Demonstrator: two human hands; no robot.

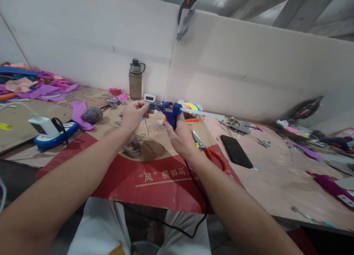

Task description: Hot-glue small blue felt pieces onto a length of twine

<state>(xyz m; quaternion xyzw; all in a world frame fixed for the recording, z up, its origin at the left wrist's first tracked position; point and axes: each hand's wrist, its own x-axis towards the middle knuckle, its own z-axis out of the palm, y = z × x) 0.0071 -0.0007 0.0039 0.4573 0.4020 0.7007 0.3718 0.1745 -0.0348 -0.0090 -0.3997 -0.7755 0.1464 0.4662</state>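
My right hand is closed round the grip of a blue glue gun, held above the table with its nozzle pointing left and a clear glue stick sticking out to the right. The gun's black cord runs down past my wrist and off the table edge. My left hand is pinched shut on a small item at the gun's nozzle, too small to name. A thin thread hangs from it toward a coil of wire on the red and brown cardboard below.
Orange-handled scissors and a black phone lie right of my hands. A water bottle stands at the back wall. A blue power strip, a grey yarn ball and purple scraps lie left. Craft clutter fills the right.
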